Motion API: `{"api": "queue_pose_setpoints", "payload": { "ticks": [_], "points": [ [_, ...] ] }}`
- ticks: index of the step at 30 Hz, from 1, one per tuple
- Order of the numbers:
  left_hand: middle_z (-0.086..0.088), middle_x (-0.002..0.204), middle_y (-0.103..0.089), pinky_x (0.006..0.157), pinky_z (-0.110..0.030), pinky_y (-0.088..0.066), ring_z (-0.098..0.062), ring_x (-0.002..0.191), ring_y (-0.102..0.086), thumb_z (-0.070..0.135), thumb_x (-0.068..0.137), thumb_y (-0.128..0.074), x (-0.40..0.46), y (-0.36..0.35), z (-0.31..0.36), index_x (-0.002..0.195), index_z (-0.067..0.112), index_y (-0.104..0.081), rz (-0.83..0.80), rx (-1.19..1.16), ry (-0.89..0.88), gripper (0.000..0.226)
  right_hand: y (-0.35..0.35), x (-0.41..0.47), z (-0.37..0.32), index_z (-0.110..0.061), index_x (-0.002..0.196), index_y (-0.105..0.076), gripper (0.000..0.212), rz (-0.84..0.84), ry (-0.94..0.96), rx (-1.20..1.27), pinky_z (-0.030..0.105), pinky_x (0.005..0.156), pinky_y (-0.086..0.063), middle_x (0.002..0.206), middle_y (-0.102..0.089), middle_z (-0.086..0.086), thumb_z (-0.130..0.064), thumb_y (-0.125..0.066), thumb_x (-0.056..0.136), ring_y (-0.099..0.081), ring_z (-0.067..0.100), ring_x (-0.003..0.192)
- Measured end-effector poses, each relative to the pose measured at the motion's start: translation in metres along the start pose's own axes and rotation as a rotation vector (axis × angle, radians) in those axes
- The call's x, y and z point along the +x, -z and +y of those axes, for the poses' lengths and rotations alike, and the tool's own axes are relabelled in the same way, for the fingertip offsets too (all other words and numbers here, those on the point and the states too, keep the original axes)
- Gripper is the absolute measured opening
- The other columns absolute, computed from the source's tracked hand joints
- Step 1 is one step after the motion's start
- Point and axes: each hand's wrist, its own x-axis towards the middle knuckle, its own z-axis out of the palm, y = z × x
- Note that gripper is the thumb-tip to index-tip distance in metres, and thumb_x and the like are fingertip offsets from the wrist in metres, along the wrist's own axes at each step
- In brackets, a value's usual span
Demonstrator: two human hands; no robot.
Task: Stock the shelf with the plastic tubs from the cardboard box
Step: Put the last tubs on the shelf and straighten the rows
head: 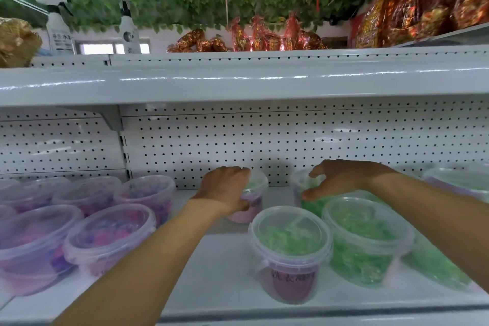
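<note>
On the white shelf, my left hand grips a clear tub with green and purple contents near the pegboard back. My right hand reaches over a green-filled tub at the back, with thumb and fingers spread around its lid; whether they touch it is unclear. In front stand a lidded tub with green above purple and a green tub. The cardboard box is out of view.
Several pink and purple tubs crowd the shelf's left side. More green tubs sit at the far right. The upper shelf overhangs close above, carrying spray bottles and red-gold foil packs. Bare shelf lies between my forearms.
</note>
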Motion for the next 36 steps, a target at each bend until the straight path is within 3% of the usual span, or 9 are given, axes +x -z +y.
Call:
{"api": "queue_pose_setpoints", "payload": {
  "ticks": [4,7,10,14,21,24,27,33,36],
  "points": [
    [0.004,0.111,-0.059,0.074,-0.030,-0.043,-0.022,0.099,-0.055,0.030,0.075,-0.069,-0.006,0.008,-0.011,0.107,0.022,-0.049,-0.072,-0.053,0.041,0.039,-0.004,0.006,-0.010,-0.023,0.111,-0.060,0.070,0.013,0.066,0.050,0.033,0.088,-0.051,0.107,-0.059,-0.002,-0.079,-0.054,0.070,-0.066,0.021,0.100],
    [0.005,0.115,-0.058,0.080,-0.030,-0.044,-0.021,0.102,-0.055,0.029,0.074,-0.071,-0.006,0.009,-0.013,0.109,0.026,-0.049,-0.085,-0.089,0.048,0.042,0.003,0.006,-0.018,-0.014,0.061,-0.042,0.066,0.191,0.074,0.075,0.032,0.072,-0.050,0.056,-0.046,0.001,-0.078,-0.042,0.078,-0.060,0.022,0.054],
    [0.010,0.124,-0.057,0.087,-0.031,-0.046,-0.018,0.109,-0.055,0.028,0.072,-0.072,-0.006,0.005,-0.015,0.115,0.031,-0.051,-0.079,-0.132,0.033,0.047,0.008,0.006,-0.018,-0.025,0.087,-0.066,0.052,0.188,0.162,0.091,0.033,0.084,-0.046,0.094,-0.062,-0.011,-0.074,-0.056,0.074,-0.059,0.010,0.086],
    [0.010,0.124,-0.057,0.088,-0.029,-0.045,-0.016,0.110,-0.053,0.025,0.074,-0.072,-0.010,0.004,-0.017,0.117,0.030,-0.053,-0.079,-0.177,0.032,0.048,0.001,-0.001,-0.022,-0.039,0.138,-0.043,0.075,-0.045,0.156,-0.059,0.032,0.105,-0.037,0.143,-0.039,-0.011,-0.053,-0.073,0.070,-0.042,0.014,0.129],
    [0.007,0.121,-0.056,0.080,-0.027,-0.041,-0.019,0.106,-0.052,0.026,0.078,-0.067,-0.011,0.000,-0.010,0.118,0.027,-0.049,-0.046,-0.133,0.038,0.044,-0.005,0.014,-0.037,-0.018,0.065,-0.043,0.047,0.313,0.202,-0.300,0.030,0.069,-0.040,0.072,-0.052,0.000,-0.058,-0.047,0.089,-0.048,0.015,0.062],
    [0.006,0.120,-0.055,0.079,-0.028,-0.040,-0.020,0.105,-0.052,0.031,0.079,-0.066,-0.014,-0.001,-0.007,0.117,0.027,-0.049,-0.023,-0.122,0.048,0.042,0.002,0.010,-0.018,-0.020,0.097,-0.066,0.044,0.090,0.148,-0.007,0.032,0.087,-0.046,0.107,-0.063,0.000,-0.060,-0.059,0.080,-0.061,0.018,0.096],
    [0.003,0.118,-0.055,0.074,-0.029,-0.038,-0.023,0.102,-0.055,0.037,0.082,-0.062,-0.018,-0.003,0.000,0.116,0.025,-0.048,0.021,-0.064,0.058,0.038,0.005,0.000,-0.013,-0.033,0.138,-0.045,0.064,-0.052,0.098,-0.077,0.027,0.094,-0.040,0.139,-0.046,-0.008,-0.036,-0.066,0.079,-0.048,0.014,0.122],
    [0.004,0.120,-0.057,0.079,-0.029,-0.042,-0.022,0.104,-0.057,0.062,0.082,-0.059,-0.018,-0.006,-0.003,0.116,0.025,-0.051,0.024,-0.128,0.072,0.051,-0.004,0.021,-0.030,-0.013,0.096,-0.061,0.022,0.310,0.153,-0.070,0.034,0.078,-0.048,0.102,-0.060,0.007,-0.024,-0.042,0.093,-0.058,0.030,0.091],
    [0.004,0.124,-0.057,0.083,-0.030,-0.043,-0.022,0.107,-0.056,0.056,0.084,-0.059,-0.017,-0.005,-0.005,0.117,0.025,-0.052,0.014,-0.139,0.067,0.046,0.007,0.018,-0.023,-0.023,0.125,-0.058,0.038,0.112,0.137,0.057,0.030,0.095,-0.043,0.131,-0.053,0.000,-0.018,-0.049,0.088,-0.052,0.022,0.118]
  ]
}}
